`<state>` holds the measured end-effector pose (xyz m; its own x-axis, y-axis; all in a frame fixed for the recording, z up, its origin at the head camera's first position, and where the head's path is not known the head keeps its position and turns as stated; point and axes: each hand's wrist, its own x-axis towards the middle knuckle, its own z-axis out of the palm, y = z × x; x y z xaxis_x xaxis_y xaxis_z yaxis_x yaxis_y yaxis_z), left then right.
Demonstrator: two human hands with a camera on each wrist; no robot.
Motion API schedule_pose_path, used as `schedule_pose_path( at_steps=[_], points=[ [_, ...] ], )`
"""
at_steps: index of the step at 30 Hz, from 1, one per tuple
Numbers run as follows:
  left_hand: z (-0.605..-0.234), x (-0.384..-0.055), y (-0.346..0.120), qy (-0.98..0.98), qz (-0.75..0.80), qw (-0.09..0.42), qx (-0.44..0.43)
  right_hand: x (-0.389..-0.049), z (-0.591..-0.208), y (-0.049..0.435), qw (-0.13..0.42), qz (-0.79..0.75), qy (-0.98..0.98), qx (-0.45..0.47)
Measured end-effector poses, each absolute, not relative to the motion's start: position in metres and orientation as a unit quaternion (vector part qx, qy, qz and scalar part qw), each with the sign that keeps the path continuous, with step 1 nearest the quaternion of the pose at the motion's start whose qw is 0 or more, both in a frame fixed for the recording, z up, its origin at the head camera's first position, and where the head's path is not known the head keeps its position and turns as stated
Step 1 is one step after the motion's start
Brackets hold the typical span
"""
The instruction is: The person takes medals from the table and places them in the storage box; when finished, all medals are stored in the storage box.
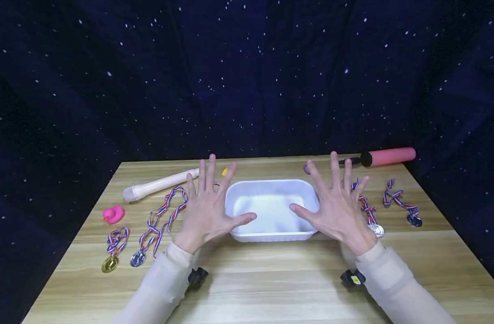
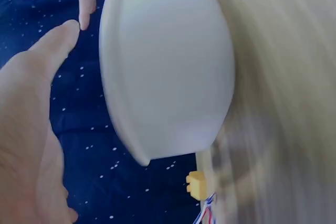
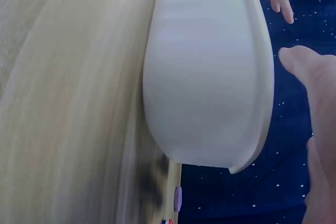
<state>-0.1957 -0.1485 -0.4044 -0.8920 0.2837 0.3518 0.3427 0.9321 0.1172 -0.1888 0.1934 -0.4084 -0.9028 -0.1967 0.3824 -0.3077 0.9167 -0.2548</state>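
A white plastic basin stands mid-table between my two hands. My left hand is spread over the basin's left side, fingers straight and thumb pointing inward. Mirroring it, my right hand hovers over the right side with its fingers fanned out. Neither hand holds anything. In the left wrist view the basin's outer wall fills the middle, and the left thumb is apart from it. The right wrist view shows the basin's other side, also with a gap to the right thumb.
Left of the basin lie a pale microphone-shaped stick, a pink rubber duck, a gold medal and a silver medal. Rightward are a silver medal, a dark medal and a pink hand pump. Behind sits a yellow piece.
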Motion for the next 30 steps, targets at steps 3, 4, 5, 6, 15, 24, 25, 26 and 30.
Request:
schedule_pose_path(
  at_steps=[3, 4, 5, 6, 15, 24, 25, 26, 30],
  points=[
    [-0.396, -0.195, -0.156, -0.958, -0.135, 0.178, -0.178, -0.189, -0.404, 0.195, 0.18, 0.204, -0.953, 0.134],
    [-0.393, -0.195, -0.16, -0.955, -0.152, 0.179, -0.183, -0.19, -0.403, 0.196, 0.181, 0.227, -0.947, 0.134],
    [-0.39, -0.195, -0.163, -0.951, -0.167, 0.181, -0.188, -0.19, -0.402, 0.197, 0.182, 0.252, -0.941, 0.135],
    [-0.386, -0.194, -0.168, -0.947, -0.184, 0.181, -0.192, -0.19, -0.401, 0.198, 0.183, 0.276, -0.934, 0.135],
    [-0.379, -0.171, -0.226, -0.915, -0.268, 0.2, -0.228, -0.191, -0.406, 0.214, 0.202, 0.386, -0.883, 0.172],
    [-0.403, -0.141, -0.278, -0.907, -0.292, 0.169, -0.25, -0.181, -0.426, 0.214, 0.133, 0.549, -0.805, 0.183],
    [-0.407, -0.137, -0.283, -0.91, -0.287, 0.166, -0.248, -0.18, -0.429, 0.213, 0.13, 0.563, -0.795, 0.184],
    [-0.41, -0.133, -0.288, -0.911, -0.29, 0.159, -0.248, -0.179, -0.431, 0.213, 0.129, 0.578, -0.784, 0.188],
    [-0.423, -0.12, -0.303, -0.912, -0.304, 0.136, -0.239, -0.178, -0.442, 0.211, 0.129, 0.628, -0.739, 0.208]
  ],
)
